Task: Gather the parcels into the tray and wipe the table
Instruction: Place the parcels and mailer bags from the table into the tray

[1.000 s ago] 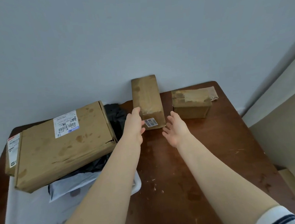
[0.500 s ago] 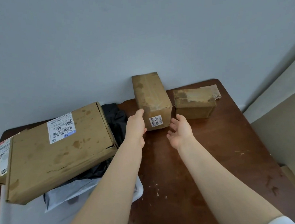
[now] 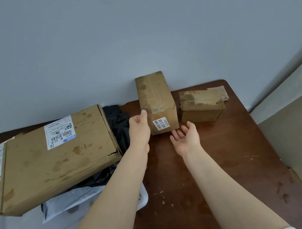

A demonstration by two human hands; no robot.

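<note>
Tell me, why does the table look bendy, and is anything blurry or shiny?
Head view: the wide lens curves the table edges; light is soft and even, with faint shadows under the tall box; nothing glares; the label print is too small to read fully.

Brown wooden table (image 3: 222,163) — two cardboard parcels (image 3: 156,99) (image 3: 200,105) and a white tray (image 3: 143,200) on it.

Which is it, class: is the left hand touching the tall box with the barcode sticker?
Touching. The head view shows the left hand with its thumb pressed against the tall box's left side.
</note>
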